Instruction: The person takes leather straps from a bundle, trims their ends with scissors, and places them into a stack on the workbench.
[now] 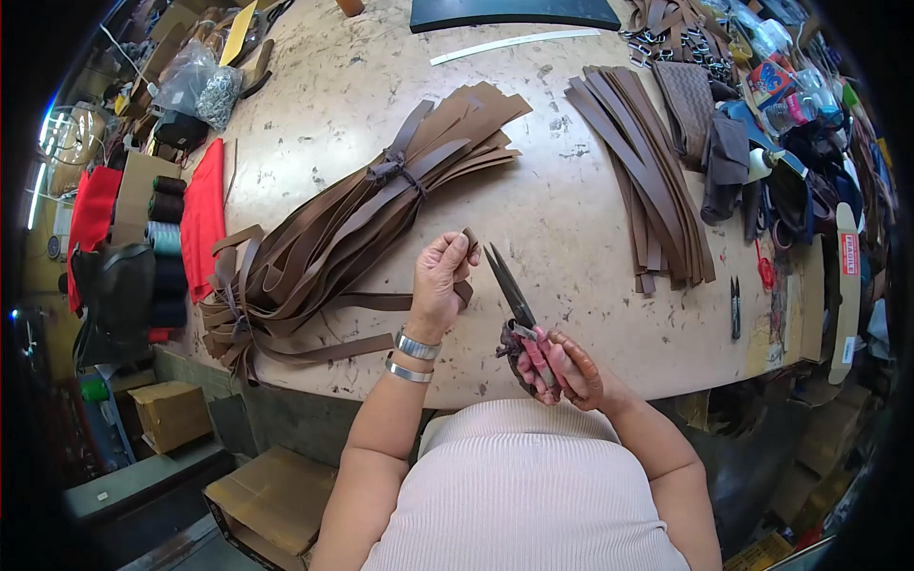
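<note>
My left hand [441,281], with a watch and a metal bracelet at the wrist, pinches the end of a brown strip [373,301] that runs left to a large bundle of brown strips [324,224] tied with dark cord. In my right hand [562,369] are black-bladed scissors [512,290] with pink-wrapped handles. Their blades point up and left, slightly apart, with the tips just right of my left fingers. Dark, crumpled material hangs at the handles. A second pile of brown strips [652,176] lies flat to the right.
A white strip [514,46] and a dark board [514,11] lie at the table's far side. Red cloth [203,221] and thread spools [166,209] stand at left. Buckled straps [681,38], dark cloth [725,162] and a black marker [735,307] are at right. Cardboard boxes [276,495] sit below.
</note>
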{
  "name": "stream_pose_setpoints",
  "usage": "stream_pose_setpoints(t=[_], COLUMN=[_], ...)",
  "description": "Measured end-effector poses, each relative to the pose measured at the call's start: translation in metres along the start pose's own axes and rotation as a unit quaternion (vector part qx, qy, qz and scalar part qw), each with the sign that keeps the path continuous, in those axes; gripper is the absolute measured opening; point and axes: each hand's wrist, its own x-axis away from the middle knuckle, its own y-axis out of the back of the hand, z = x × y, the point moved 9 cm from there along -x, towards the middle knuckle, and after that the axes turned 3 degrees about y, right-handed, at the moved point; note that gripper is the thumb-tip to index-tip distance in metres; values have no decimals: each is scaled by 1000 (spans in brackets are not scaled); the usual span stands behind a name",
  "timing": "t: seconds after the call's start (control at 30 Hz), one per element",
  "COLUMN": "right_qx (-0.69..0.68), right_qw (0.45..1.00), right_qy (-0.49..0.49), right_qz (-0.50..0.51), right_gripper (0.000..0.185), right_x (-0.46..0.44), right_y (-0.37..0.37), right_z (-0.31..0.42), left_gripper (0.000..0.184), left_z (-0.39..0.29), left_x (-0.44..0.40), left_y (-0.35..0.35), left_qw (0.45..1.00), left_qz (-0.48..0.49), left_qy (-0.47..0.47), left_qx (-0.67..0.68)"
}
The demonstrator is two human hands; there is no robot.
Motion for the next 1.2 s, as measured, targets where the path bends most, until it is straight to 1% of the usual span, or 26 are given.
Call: stream_pose_setpoints(t=[0.2,0.4,0.53,0.73,0.9,1.0,1.1,1.2], right_qx=[3,-8,-16,5,7,-54,-60,-84], right_qw=[1000,1000,1000,1000,1000,998,998,996], right_qy=[-21,-22,-20,-12,-17,-5,9,-4], right_qz=[7,-17,-7,5,4,-13,5,3], right_gripper=[57,58,55,51,48,49,48,44], right_x=[-4,-4,-4,-2,-4,-6,-9,-10], right_y=[-1,1,3,0,3,5,11,13], right_z=[-7,-7,-10,-5,-10,-13,-17,-21], left_gripper=[16,16,16,15,15,16,16,17], left_z=[-1,-3,1,-2,1,5,7,9], left_x=[2,4,4,4,5,6,9,11], left_y=[-3,-7,-2,-2,-5,-7,-6,-3], left_qw=[1000,999,999,1000,998,996,995,995], left_qz=[3,8,-10,11,12,29,34,29], left_qy=[-5,-10,-9,-11,-3,-4,17,28], left_qx=[-12,-38,-30,-22,-60,-85,-89,-90])
